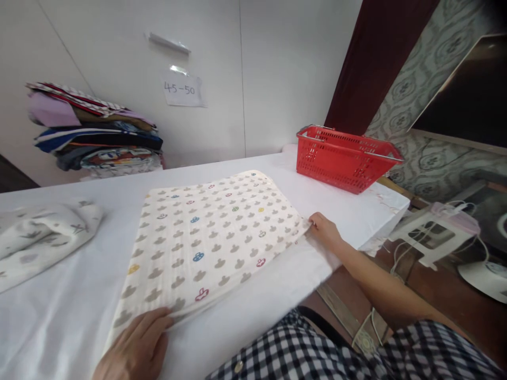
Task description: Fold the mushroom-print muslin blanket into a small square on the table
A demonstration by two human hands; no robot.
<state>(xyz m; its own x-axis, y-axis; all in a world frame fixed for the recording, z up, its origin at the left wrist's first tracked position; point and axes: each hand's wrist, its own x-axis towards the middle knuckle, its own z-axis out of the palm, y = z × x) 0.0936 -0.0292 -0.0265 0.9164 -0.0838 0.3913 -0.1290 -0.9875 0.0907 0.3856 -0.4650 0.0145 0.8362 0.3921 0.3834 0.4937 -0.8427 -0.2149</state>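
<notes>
A cream cloth [216, 232] printed with grey mushrooms and a few coloured ones lies spread on the white-covered table. At its near right corner, my right hand [327, 232] pinches the edge between thumb and fingers. My left hand [138, 345] is at the near left corner, fingers over the cloth and thumb along its edge, closed on it. Between the two hands the near edge runs fairly straight, with a second layer showing slightly beneath it. The wrist of my left hand is cut off by the picture's lower border.
Another white patterned cloth [47, 237] lies crumpled at the left. Folded clothes [103, 132] are stacked at the back left against the wall, near a paper sign [184, 89] reading 45-50. A red basket [344, 161] stands at the back right. Beyond the table's right edge is a white stand [435, 232] with cables.
</notes>
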